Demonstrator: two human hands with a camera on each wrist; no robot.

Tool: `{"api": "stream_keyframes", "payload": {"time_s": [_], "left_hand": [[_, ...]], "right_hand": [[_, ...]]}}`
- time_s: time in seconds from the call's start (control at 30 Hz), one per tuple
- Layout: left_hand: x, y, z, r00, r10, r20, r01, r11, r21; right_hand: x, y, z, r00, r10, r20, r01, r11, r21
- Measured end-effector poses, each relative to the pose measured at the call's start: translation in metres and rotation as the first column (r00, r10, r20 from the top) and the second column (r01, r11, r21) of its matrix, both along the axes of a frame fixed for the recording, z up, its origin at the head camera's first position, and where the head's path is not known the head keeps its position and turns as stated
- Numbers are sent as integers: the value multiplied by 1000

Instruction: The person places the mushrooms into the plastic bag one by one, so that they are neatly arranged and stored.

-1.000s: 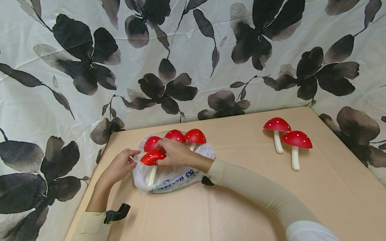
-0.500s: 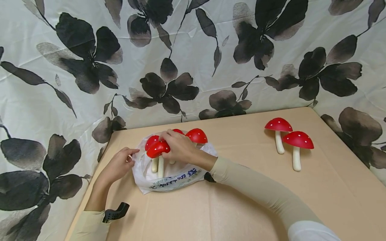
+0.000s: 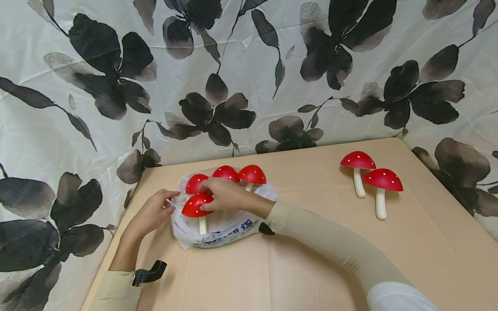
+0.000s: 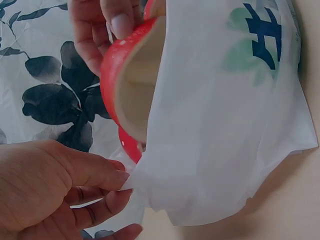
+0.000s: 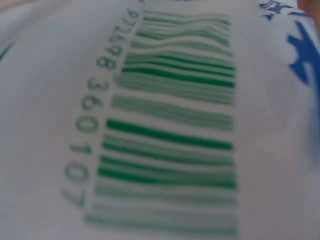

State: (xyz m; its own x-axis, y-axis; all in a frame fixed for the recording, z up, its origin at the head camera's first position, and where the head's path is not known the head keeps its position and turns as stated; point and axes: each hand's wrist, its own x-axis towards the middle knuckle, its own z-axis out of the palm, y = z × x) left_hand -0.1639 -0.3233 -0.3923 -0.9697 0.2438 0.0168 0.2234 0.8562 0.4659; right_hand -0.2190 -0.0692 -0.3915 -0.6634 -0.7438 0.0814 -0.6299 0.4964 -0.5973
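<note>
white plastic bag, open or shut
Open: the white bag has red mushrooms sticking out of its mouth, and the left hand pinches its edge.

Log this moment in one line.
right hand: grips red-capped artificial mushroom | left hand: pinches edge of plastic bag | two similar mushrooms: on table, outside bag

I can't tell from here which kind of room this is; my feed shows a screened-off spot, where a creased, dark-flowered white cloth [image 3: 268, 103] rises behind and beside a light wood-toned table [image 3: 303, 185].
</note>
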Motion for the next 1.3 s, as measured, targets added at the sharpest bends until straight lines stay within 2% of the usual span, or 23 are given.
{"api": "stream_keyframes", "payload": {"time_s": [0.1, 0.17, 0.43, 0.67, 0.87, 1.0, 1.07, 1.23, 1.3], "left_hand": [[0, -1, -2, 1000, -5, 11, 5, 1000, 8], [1, -1, -2, 1000, -5, 14, 5, 1000, 10], [5, -3, -4, 1000, -2, 24, 1, 1000, 21], [6, -5, -7, 1000, 7, 15, -8, 1000, 29], [6, -6, -7, 1000, 8, 19, -8, 999, 32], [6, -6, -7, 1000, 3, 11, -3, 1000, 29], [6, -6, -6, 1000, 1, 9, -2, 1000, 31], [5, -5, -5, 1000, -3, -3, 3, 999, 39], [5, -4, -4, 1000, -4, -6, 4, 999, 41]], "right_hand": [[1, -6, -2, 997, 43, -61, -41, 998, 43], [3, -9, -1, 995, 59, -75, -56, 998, 42], [7, -13, -1, 988, 151, 40, -149, 987, -56], [9, -13, 0, 1000, 27, -10, -27, 1000, 14], [6, -13, 0, 999, 20, 45, -19, 1000, -21], [7, -16, -3, 999, 5, 38, -5, 1000, -10], [8, -19, -4, 1000, -16, 19, 15, 1000, 11], [11, -27, -7, 994, -67, -87, 74, 994, 80], [12, -29, -7, 991, -95, -92, 102, 992, 78]]}}
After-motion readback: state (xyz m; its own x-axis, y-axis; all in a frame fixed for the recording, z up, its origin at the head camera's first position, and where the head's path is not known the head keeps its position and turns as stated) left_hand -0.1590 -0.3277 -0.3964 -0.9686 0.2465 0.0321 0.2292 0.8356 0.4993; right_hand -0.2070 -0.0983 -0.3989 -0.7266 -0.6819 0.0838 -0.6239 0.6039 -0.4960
